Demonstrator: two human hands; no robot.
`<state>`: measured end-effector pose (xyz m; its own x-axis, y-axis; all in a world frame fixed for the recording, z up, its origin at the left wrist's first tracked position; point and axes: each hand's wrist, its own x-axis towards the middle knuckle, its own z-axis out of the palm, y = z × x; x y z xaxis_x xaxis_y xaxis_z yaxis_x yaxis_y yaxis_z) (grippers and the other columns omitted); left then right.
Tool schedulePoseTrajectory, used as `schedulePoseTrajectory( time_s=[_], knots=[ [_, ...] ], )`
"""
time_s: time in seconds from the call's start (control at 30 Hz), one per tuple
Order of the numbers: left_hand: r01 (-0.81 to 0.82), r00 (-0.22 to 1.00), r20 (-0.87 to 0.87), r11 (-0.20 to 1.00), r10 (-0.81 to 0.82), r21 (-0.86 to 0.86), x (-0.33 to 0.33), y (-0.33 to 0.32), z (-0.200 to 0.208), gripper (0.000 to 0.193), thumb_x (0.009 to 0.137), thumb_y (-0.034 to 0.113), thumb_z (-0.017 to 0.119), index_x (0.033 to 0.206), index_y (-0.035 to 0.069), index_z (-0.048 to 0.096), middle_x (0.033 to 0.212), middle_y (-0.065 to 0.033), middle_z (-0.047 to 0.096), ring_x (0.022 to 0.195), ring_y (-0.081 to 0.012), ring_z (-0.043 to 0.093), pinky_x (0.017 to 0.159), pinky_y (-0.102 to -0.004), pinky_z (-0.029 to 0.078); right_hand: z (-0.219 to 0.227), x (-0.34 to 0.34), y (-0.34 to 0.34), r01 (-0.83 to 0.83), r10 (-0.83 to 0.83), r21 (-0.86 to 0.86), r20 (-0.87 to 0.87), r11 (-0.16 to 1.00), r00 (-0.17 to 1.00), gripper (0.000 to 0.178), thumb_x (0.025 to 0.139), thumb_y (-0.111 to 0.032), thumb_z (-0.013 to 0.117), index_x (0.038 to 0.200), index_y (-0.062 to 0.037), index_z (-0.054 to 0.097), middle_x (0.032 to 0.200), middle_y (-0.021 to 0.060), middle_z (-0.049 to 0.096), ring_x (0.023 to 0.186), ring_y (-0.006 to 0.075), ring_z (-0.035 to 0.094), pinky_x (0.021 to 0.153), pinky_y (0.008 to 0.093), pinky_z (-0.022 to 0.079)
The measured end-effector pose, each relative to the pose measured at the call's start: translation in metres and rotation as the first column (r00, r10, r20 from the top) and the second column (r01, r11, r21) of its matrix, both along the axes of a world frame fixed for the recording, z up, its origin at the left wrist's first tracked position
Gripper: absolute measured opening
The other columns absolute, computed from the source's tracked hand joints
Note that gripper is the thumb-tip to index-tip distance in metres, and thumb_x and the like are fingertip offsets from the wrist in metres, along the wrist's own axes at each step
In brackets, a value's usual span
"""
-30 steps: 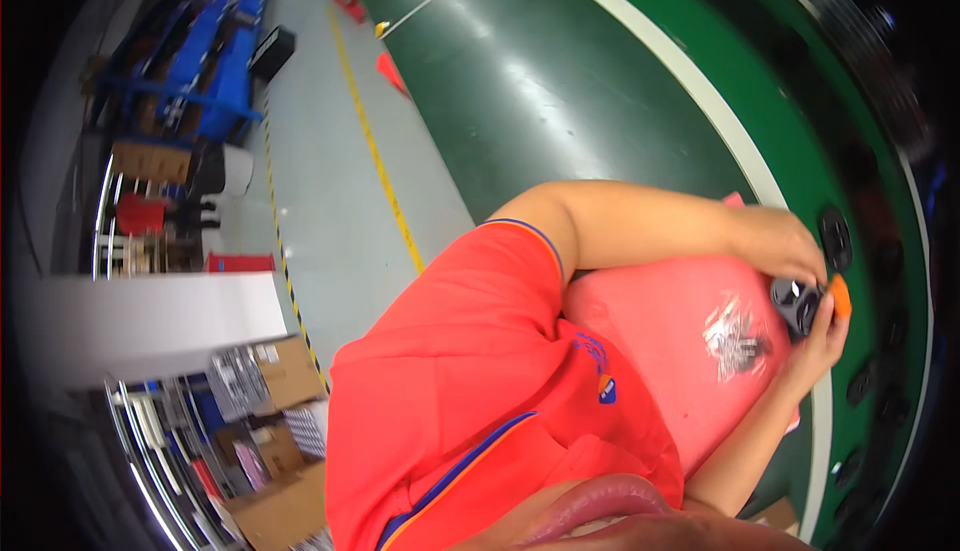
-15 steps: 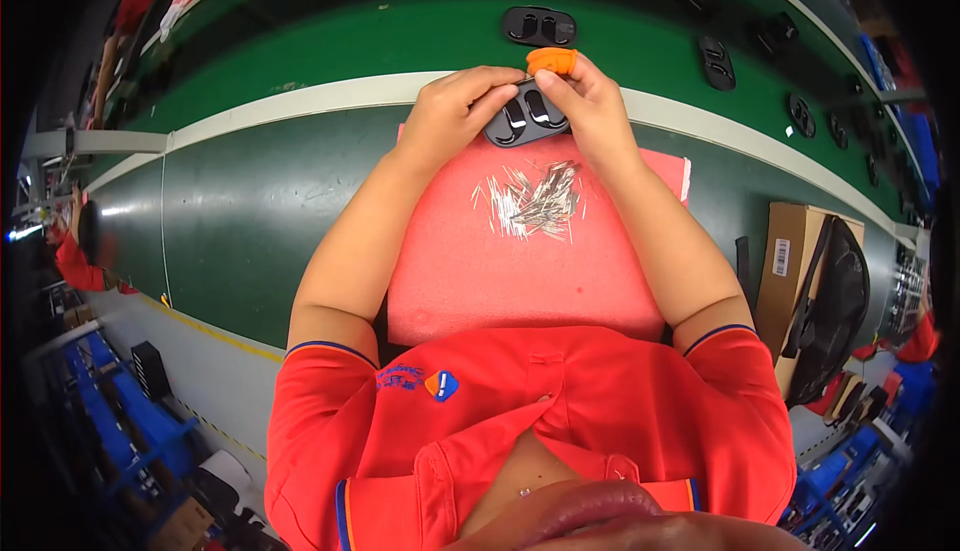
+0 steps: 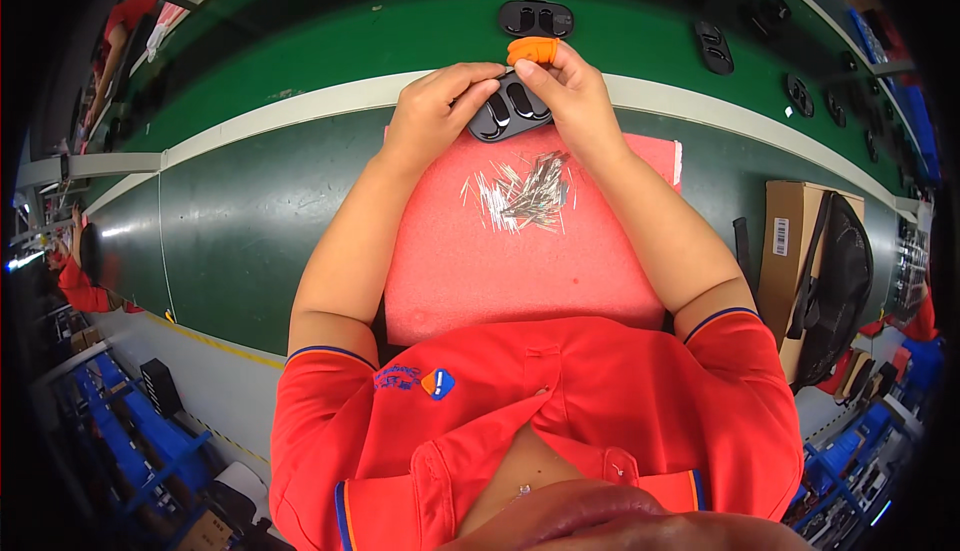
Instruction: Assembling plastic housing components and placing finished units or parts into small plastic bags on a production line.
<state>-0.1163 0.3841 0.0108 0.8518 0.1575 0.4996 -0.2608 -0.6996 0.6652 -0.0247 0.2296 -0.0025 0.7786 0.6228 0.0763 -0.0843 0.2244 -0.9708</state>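
Between my hands, at the far edge of the pink foam pad (image 3: pixel 520 291), is a dark grey oval plastic part (image 3: pixel 508 123) with two glossy black curved recesses. My left hand (image 3: pixel 432 114) grips its left end, thumb and fingers closed on the rim. At the far right edge, my right hand (image 3: pixel 577 99) is closed with its thumb near the upper rim. An orange finger cover (image 3: pixel 533 50) wraps a finger of that hand. Any small piece pinched at the fingertips is too small to make out. Closer to me, a loose pile of thin metal pins (image 3: pixel 525 194) lies on the pad.
Beyond a pale rail (image 3: pixel 290 108) runs a green conveyor belt (image 3: pixel 400 31). Similar oval parts, one straight ahead (image 3: pixel 537 19) and one farther right (image 3: pixel 713 48), lie on it. A cardboard box (image 3: pixel 785 251) with a black bag (image 3: pixel 838 291) stands at my right.
My hands and the grey part have shifted slightly left. The right hand's orange-covered finger has also moved a little left over the part's far rim. Both hands keep their hold.
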Motion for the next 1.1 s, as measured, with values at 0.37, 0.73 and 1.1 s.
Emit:
schedulePoseTrajectory(
  time_s=[0.37, 0.73, 1.1],
  knots=[
    [-0.008, 1.0, 0.007, 1.0, 0.008, -0.008, -0.006, -0.002, -0.004, 0.016, 0.082, 0.009, 0.069, 0.097, 0.004, 0.069, 0.092, -0.0075, 0.07, 0.079, -0.0188, 0.068, 0.067, -0.0274, 0.054, -0.002, -0.004, -0.005, -0.038, 0.04, -0.047, 0.047, 0.998, 0.998, 0.029, 0.091, -0.021, 0.063, 0.113, -0.0019, 0.061, 0.098, -0.001, 0.061, 0.09, 0.0054, 0.054, 0.082, 0.0211, 0.042],
    [0.027, 0.998, 0.058, 0.998, -0.03, 0.057, 0.008, -0.002, 0.01, 0.015, 0.085, 0.009, 0.067, 0.099, 0.004, 0.069, 0.091, -0.0095, 0.07, 0.078, -0.021, 0.068, 0.067, -0.0292, 0.052, -0.004, 0.008, 0.001, 0.135, -0.121, -0.037, 0.261, 0.99, 0.958, 0.029, 0.09, -0.017, 0.063, 0.114, -0.0013, 0.059, 0.1, 0.0008, 0.06, 0.094, 0.0094, 0.056, 0.086, 0.023, 0.043],
    [-0.054, 0.995, -0.087, 0.989, 0.042, -0.141, -0.006, 0.005, -0.003, 0.029, 0.091, 0.005, 0.055, 0.12, 0.006, 0.057, 0.08, -0.0035, 0.062, 0.069, -0.0064, 0.055, 0.063, -0.021, 0.043, -0.011, 0.003, -0.005, 0.126, -0.128, 0.051, 0.037, 0.991, 0.991, 0.039, 0.094, -0.021, 0.057, 0.128, -0.0046, 0.049, 0.106, 0.0024, 0.06, 0.088, 0.0094, 0.056, 0.079, 0.0243, 0.044]
  ],
)
